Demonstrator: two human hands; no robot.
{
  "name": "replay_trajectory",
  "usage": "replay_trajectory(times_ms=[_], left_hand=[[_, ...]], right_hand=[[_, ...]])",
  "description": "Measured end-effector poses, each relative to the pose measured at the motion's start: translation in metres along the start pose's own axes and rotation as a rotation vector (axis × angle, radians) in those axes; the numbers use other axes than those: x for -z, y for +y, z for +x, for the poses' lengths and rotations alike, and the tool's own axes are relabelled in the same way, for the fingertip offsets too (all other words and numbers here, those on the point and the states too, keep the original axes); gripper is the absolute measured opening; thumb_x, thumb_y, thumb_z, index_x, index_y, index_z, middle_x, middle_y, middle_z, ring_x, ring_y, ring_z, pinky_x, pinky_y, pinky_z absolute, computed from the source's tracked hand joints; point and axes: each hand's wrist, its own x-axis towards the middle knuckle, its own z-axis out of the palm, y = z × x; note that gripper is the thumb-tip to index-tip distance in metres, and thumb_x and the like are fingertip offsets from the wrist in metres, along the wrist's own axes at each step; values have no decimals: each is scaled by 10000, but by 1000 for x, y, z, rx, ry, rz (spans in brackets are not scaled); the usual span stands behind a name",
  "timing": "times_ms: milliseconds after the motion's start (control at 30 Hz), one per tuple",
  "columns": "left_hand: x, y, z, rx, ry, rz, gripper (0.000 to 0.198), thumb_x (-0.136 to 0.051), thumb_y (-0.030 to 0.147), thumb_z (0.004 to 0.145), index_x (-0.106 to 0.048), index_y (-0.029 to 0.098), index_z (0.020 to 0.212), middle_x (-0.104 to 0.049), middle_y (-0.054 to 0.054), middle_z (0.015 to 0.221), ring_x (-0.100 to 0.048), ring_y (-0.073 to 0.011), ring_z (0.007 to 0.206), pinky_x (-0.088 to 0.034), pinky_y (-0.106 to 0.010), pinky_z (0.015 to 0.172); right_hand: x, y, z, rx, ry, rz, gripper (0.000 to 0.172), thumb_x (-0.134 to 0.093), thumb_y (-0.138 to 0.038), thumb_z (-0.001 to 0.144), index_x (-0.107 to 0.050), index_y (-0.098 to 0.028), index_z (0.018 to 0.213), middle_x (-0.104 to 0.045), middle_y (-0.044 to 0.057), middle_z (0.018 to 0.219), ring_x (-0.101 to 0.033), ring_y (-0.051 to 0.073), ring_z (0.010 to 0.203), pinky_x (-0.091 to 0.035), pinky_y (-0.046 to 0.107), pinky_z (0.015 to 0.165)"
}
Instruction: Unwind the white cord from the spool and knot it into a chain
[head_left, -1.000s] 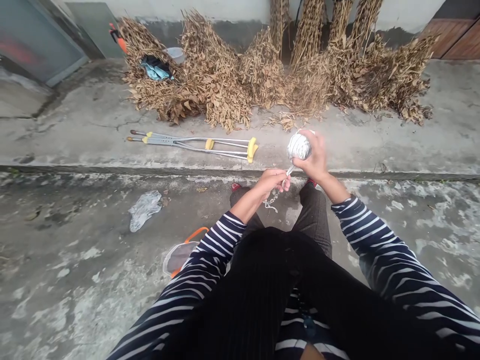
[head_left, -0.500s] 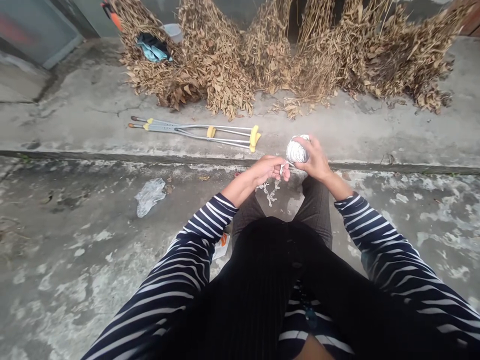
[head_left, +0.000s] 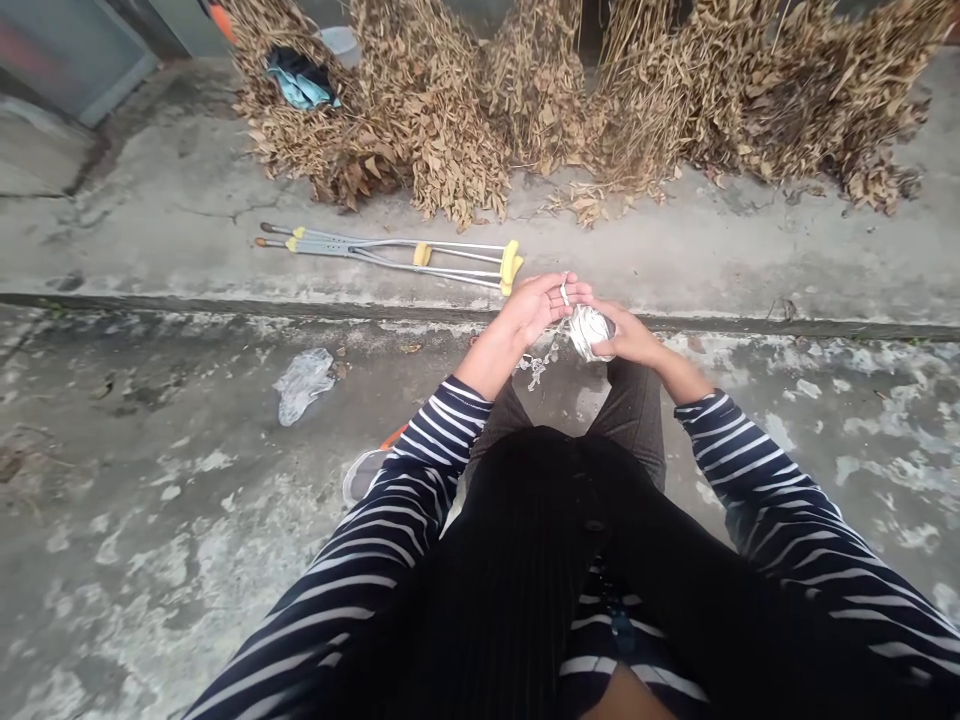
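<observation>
A ball of white cord (head_left: 589, 333) is gripped in my right hand (head_left: 627, 335), whose fingers curve over its top and right side. Close beside the ball on the left is my left hand (head_left: 541, 303), palm up, with a strand of white cord (head_left: 564, 290) lying across its fingers. The fingers of the left hand are loosely bent round that strand. Below the left hand, a loose tangle of the pale cord (head_left: 535, 371) hangs or lies between my knees; which of the two cannot be told.
Crutches (head_left: 390, 253) with yellow pads lie on the concrete ledge (head_left: 135, 260). Dried plants (head_left: 450, 130) are heaped along the wall, with a blue and black cloth (head_left: 304, 80) on them. A crumpled plastic bag (head_left: 304, 385) lies on the lower ground at left.
My left hand has moved up and turned its palm upward. My right hand has come down with the ball, and its fingers now reach over the top. A grey and orange object shows beside my left sleeve.
</observation>
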Motion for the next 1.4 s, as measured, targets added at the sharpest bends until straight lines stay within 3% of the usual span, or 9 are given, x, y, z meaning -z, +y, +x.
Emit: replay_trajectory(times_ms=[267,433,533,700,900,1033,1167,1300,1400], left_hand=[[0,-28,15,9,63,-30,167,-549,196,998,-683,101,968,-807,-149,972,-778,-186,922,-590,-276,852],[-2,-36,9,22,82,-33,176,-535,164,1003,-680,97,928,-806,-140,931,-776,-161,868,-584,-270,898],[0,-38,9,41,87,-10,178,-534,161,999,-682,102,921,-802,-126,904,-768,-144,835,-579,-257,882],[19,-25,20,96,4,128,205,-525,152,975,-670,103,838,-741,-68,715,-674,-98,594,-514,-206,619],[52,-5,45,66,-129,508,230,-611,103,870,-648,99,643,-734,-120,709,-674,-118,605,-495,-213,594],[58,-19,61,65,-96,617,256,-615,76,850,-642,94,597,-732,-106,725,-669,-112,628,-527,-211,619],[57,-38,53,-24,13,558,105,-650,120,879,-728,85,818,-764,-124,941,-696,-138,802,-540,-206,611],[51,-41,20,-118,-282,385,265,-733,250,879,-738,146,1123,-720,-137,1264,-703,-194,1078,-574,-216,678],[42,-41,3,-112,-416,378,375,-793,300,838,-735,163,1183,-722,-137,1270,-711,-172,1010,-578,-229,710]], right_hand=[[-13,-13,-23,-90,0,418,994,-757,-321,582,-500,-229,1538,-493,75,1592,-438,362,1483,-325,517,1265],[-25,-28,-35,-169,-52,649,937,-795,-471,731,-436,-295,1579,-427,54,1650,-401,344,1512,-386,522,1228],[-33,-31,-35,-119,15,610,1025,-907,-444,628,-474,-245,1536,-443,86,1631,-370,337,1527,-307,475,1278],[-31,-26,-34,-159,16,578,980,-944,-368,523,-557,-207,1408,-586,102,1450,-502,353,1381,-346,521,1233],[-17,-21,-47,-210,-122,693,985,-976,-319,483,-585,-265,1386,-637,62,1381,-527,339,1360,-366,526,1216],[-16,-22,-53,-207,-126,826,987,-964,-260,456,-612,-270,1378,-635,56,1427,-512,329,1407,-390,472,1213],[-11,-26,-55,-192,-125,915,899,-927,-259,513,-637,-260,1365,-639,53,1448,-540,316,1400,-431,423,1184],[-3,-27,-54,-237,-137,869,847,-916,-283,561,-644,-235,1362,-668,70,1406,-619,296,1295,-507,401,1098],[1,-24,-52,-265,-188,844,817,-906,-299,601,-639,-232,1370,-694,81,1357,-671,271,1192,-567,373,993]])
